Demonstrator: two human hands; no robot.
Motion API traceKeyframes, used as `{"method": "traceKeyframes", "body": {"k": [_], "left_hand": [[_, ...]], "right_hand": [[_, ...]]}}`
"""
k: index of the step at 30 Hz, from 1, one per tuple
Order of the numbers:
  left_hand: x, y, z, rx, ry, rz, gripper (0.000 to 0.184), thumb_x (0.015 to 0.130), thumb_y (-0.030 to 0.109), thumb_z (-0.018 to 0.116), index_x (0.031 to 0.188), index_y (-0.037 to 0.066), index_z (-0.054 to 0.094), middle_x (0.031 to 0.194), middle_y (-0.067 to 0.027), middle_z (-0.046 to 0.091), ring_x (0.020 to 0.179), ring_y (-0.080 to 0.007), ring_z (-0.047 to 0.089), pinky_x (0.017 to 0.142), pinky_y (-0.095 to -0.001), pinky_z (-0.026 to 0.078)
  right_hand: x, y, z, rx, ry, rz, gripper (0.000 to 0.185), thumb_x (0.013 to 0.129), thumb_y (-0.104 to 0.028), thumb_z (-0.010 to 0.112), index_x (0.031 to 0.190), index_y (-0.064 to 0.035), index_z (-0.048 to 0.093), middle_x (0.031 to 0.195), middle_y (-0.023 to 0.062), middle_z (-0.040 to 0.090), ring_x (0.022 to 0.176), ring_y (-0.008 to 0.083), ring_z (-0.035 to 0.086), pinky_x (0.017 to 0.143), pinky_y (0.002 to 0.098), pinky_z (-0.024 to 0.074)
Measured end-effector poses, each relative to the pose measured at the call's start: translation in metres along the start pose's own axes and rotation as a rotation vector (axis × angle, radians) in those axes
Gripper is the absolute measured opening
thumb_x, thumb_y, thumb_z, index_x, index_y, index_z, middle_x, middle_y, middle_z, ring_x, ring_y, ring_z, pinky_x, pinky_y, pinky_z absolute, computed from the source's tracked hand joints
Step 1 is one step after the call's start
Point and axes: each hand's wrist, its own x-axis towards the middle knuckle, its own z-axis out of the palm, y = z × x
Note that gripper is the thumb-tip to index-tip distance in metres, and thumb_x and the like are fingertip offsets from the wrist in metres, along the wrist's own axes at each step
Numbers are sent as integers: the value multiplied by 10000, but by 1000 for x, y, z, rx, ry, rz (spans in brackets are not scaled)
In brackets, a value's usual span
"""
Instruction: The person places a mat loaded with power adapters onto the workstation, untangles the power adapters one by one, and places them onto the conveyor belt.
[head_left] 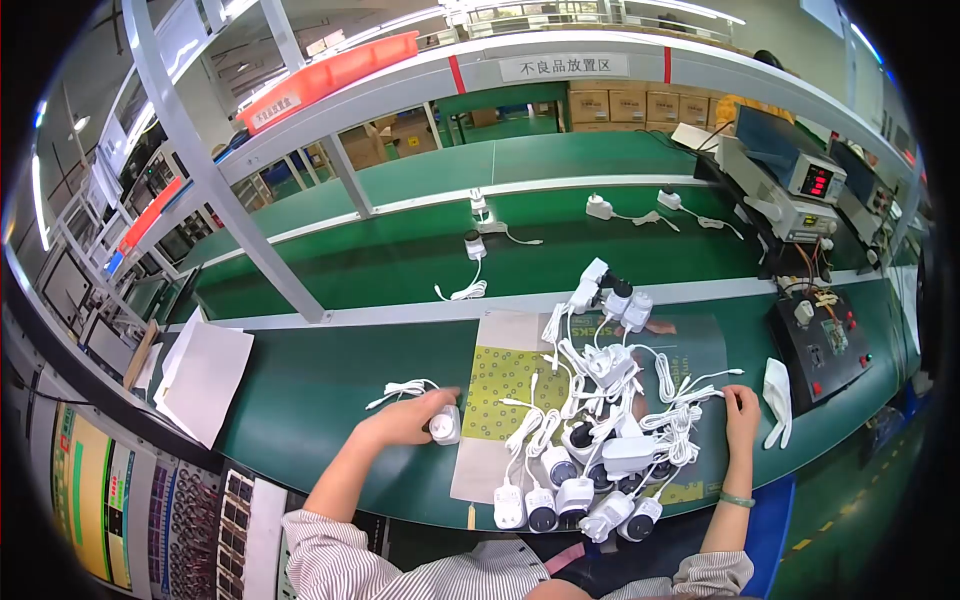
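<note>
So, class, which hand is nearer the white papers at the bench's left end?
Left. The left hand, at a white adapter, is right of the papers; the right hand is farther right, across the adapter pile.

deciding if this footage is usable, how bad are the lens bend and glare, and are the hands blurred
Head view: strong bend, the shelf rail bowed and the corners black; head view: a ceiling light washed out to white; head view: left hand and right hand show no obvious blur, adapters fairly clear, but too small for fine detail.
</note>
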Motion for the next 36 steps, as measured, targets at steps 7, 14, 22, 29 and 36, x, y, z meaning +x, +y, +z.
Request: {"method": "traceKeyframes", "body": {"k": [7,14,22,29,36], "left_hand": [[14,2,-28,406,-96,-107,590,731,557,723,1112,118,625,1097,-111,656,932,-300,675,748,-420,539],[93,-116,-88,331,405,-564,785,697,702,683,1100,31,617,928,-183,716,894,-372,687,770,-448,529],[234,-115,-104,361,659,-404,379,854,370,676,1186,202,607,1181,-102,622,1042,-317,645,837,-484,532],[330,-88,-58,367,643,-333,426,847,347,693,1258,293,599,1281,-158,531,1115,-340,591,871,-479,529],[332,-113,-50,228,533,-299,271,810,322,682,972,105,695,886,-148,690,863,-333,669,778,-434,538]], "right_hand": [[1,-10,-2,15,-4,28,140,894,-170,648,858,-37,675,897,90,656,871,253,599,778,351,462],[3,-10,-1,-2,11,51,129,888,-159,655,858,-36,680,883,84,656,859,240,597,759,341,461],[2,-11,3,-11,51,48,110,875,-134,660,847,-30,679,857,82,647,815,234,583,726,340,455],[4,-15,0,-8,52,52,107,868,-123,660,831,-28,693,823,89,644,790,231,586,706,332,453],[3,-17,0,-4,44,87,113,863,-125,663,832,-19,690,829,93,650,812,236,595,722,332,458]]}}
